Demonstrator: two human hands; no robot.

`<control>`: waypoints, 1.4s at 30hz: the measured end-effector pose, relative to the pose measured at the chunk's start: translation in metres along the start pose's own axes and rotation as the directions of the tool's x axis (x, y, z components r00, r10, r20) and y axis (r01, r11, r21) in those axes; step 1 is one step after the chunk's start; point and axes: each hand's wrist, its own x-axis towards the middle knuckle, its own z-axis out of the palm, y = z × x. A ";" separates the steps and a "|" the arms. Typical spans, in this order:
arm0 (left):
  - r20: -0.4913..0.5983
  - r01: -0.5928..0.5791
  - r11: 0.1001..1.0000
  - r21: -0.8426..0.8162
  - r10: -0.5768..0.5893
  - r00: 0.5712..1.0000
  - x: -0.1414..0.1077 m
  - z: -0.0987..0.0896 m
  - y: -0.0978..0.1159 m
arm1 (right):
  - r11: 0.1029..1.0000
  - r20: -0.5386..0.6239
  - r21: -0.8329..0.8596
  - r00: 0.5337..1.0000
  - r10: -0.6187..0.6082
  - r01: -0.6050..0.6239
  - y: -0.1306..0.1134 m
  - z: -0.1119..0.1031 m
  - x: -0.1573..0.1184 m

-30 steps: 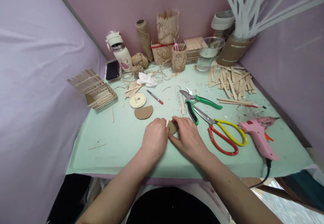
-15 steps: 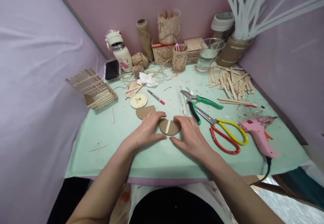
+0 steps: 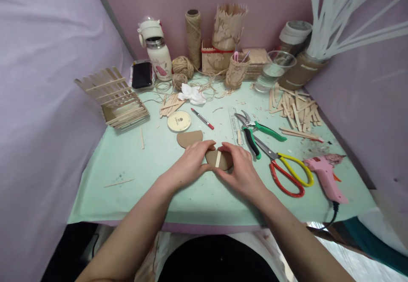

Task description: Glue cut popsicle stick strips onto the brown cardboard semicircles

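Observation:
A brown half-round cardboard piece point(image 3: 225, 161) lies on the table in front of me, with a short pale wooden strip point(image 3: 218, 159) across it. My left hand point(image 3: 193, 161) curls round its left end, thumb and fingers at the edge. Round the right end wraps my right hand point(image 3: 238, 165), its fingertips close to those of the left. A second brown cardboard piece point(image 3: 189, 138) rests just beyond my left hand. Past it are a round cream lid point(image 3: 179, 121) and a red-capped pen point(image 3: 202, 118).
Right of my hands lie green-handled pruners point(image 3: 251, 135), scissors point(image 3: 291, 175), a clear ruler point(image 3: 235, 124) and a pink glue gun point(image 3: 327, 178). A stick basket point(image 3: 124, 109) stands left. Behind are a bottle point(image 3: 160, 63), twine point(image 3: 182, 67), a water cup point(image 3: 269, 78) and loose sticks point(image 3: 296, 109).
Both hands have closed in on the cardboard piece, and their fingertips are nearer each other. The whole view has shifted slightly.

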 end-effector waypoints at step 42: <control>0.014 0.004 1.000 -0.017 -0.004 1.000 -0.002 -0.002 -0.004 | 1.000 0.110 -0.001 0.994 -0.021 0.021 0.010 -0.016 -0.008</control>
